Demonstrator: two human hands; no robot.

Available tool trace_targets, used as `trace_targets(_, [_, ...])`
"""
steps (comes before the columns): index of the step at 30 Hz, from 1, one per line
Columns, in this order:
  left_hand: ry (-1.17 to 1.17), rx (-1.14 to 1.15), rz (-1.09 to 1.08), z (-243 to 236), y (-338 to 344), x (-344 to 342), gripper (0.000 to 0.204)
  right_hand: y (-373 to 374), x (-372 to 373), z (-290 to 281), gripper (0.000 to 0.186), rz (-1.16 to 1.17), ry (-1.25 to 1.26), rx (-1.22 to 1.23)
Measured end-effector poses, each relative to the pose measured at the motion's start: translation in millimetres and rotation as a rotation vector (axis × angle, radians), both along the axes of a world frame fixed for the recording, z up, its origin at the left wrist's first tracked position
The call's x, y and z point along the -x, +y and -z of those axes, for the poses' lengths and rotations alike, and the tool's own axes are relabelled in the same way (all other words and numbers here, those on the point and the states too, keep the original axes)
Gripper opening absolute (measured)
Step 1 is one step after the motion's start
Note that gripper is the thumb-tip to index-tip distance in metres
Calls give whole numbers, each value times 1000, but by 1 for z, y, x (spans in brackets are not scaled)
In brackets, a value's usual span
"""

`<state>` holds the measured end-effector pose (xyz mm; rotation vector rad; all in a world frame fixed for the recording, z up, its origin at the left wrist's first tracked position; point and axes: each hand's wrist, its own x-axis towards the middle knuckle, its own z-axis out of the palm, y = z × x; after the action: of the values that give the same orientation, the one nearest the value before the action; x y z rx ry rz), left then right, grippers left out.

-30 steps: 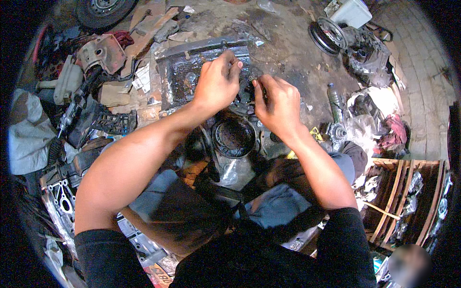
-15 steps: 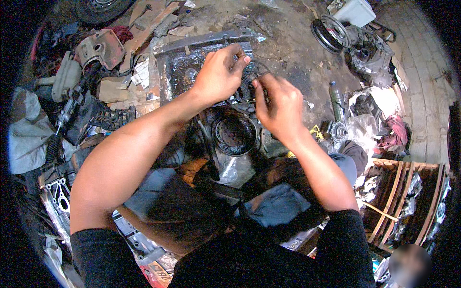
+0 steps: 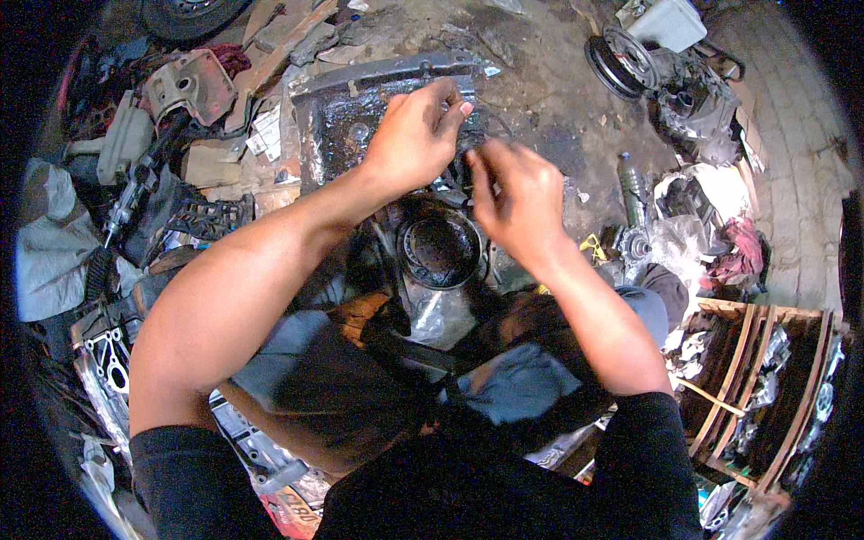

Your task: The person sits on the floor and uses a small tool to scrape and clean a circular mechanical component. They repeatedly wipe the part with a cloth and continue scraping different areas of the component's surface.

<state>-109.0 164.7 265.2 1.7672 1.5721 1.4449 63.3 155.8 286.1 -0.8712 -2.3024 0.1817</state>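
My left hand (image 3: 418, 130) is closed, thumb pressed toward curled fingers, over the near right part of a black, oily metal tray (image 3: 337, 103). Just right of it and slightly nearer to me, my right hand (image 3: 524, 193) is also closed, its thumb and fingertips drawn together and partly blurred. A thin dark curved line (image 3: 506, 129) shows by the right fingertips; I cannot make out what either hand pinches. Below the hands, a greasy metal housing with a round dark opening (image 3: 440, 252) stands between my legs. Dark parts between it and my hands are partly hidden.
Dirty metal parts, including a reddish-grey casting (image 3: 192, 85), lie at the left. A tyre (image 3: 191, 13) is at the far left. To the right are a dark bottle (image 3: 632, 189), plastic bags (image 3: 679, 238), a large gearbox-like casting (image 3: 697, 108) and a wooden rack (image 3: 738, 378).
My right hand has shifted slightly left, toward the left hand. The left hand stays almost in place, still closed.
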Motion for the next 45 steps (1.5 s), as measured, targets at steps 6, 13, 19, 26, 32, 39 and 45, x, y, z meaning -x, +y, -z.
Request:
trace_targets(6, [5,160,3,-12,-6,-2,25,11,-4,-1,10,166,-35,-18])
trace_targets(13, [-23,45,-10,1,-2,0,22,8,-7,-5,9,76,-13,2])
trace_targets(19, [2,61,-4,0,0,-2,23,10,-14,-7,7,69,31,-5])
trace_targets(26, [-14,-3,1,2,2,-4,23,8,-8,1,9,57,-14,-20])
trace_targets(32, [23,47,-14,2,1,-2,24,-2,-3,3,9,-5,-21,25])
trace_targets(39, [67,145,24,-4,-6,0,26,8,-11,5,11,113,-55,16])
trace_targets(45, [65,184,50,-12,-9,-2,27,7,-11,2,10,75,9,-9])
